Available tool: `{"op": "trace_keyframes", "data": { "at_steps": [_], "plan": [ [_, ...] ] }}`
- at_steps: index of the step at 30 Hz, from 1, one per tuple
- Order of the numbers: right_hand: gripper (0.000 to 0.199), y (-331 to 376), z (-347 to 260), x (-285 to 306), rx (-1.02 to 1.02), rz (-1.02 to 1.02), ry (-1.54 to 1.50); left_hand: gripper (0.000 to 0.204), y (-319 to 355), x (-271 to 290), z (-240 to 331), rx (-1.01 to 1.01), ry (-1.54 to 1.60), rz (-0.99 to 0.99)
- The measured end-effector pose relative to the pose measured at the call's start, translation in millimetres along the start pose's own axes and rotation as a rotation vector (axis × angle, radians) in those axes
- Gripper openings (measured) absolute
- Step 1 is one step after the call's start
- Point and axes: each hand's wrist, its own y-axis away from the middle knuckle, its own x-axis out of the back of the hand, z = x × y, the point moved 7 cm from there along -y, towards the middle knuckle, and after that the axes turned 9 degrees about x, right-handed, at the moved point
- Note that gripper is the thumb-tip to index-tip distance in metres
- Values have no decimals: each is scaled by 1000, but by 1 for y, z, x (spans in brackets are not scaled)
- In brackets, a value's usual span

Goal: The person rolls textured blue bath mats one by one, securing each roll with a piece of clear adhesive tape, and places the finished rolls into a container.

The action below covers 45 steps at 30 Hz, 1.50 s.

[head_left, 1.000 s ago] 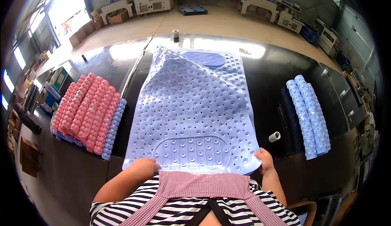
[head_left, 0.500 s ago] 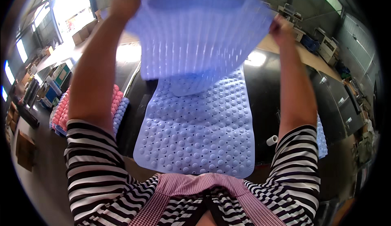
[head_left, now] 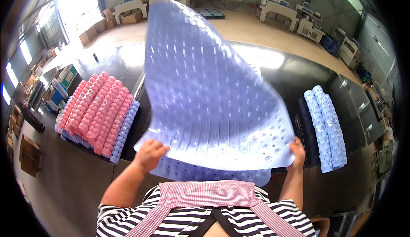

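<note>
left hand (head_left: 151,155) and right hand (head_left: 297,153) each grasp a near corner of a blue mat (head_left: 205,87), fingers curled over its edge. from my distant seat, through the head camera, i see the mat in the air above the middle of a dark, glossy table (head_left: 290,77); its far part rises into a tall, curved peak on the left, slightly blurred, and its near edge is held low, just in front of a pink checked apron (head_left: 207,192) and a black-and-white striped shirt (head_left: 128,217). beneath it, i can make out the near end of a second blue mat (head_left: 200,173), dotted with round bumps. to my left on the table is a stack of bumpy pink rolls (head_left: 92,109), with a blue roll (head_left: 124,132) along its right side. well apart, to my right, lie bumpy blue rolls (head_left: 326,130) side by side. beyond the table, pale machines (head_left: 279,10) stand on the floor.
</note>
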Motion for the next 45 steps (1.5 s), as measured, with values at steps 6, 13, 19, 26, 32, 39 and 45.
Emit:
{"op": "trace_keyframes", "data": {
  "at_steps": [6,13,19,26,32,39,45],
  "plan": [
    [34,103,118,98,-490,98,111,23,82,-57,27,41,30,-330],
    [38,74,105,81,-574,-68,78,28,49,-71,5,138,39,-844],
    [10,-213,28,26,-280,-184,-11,22,-266,21,-81,395,36,-172],
    [23,-239,-136,-62,380,-104,-94,20,-210,193,-39,-10,-487,673],
    [53,-34,-6,-22,69,-261,155,42,-33,22,-10,-48,-218,46],
    [45,76,123,87,-415,93,244,32,74,-67,19,136,75,-132],
    [58,70,100,72,-475,-19,366,23,57,-68,-5,280,235,-355]
  ]
}}
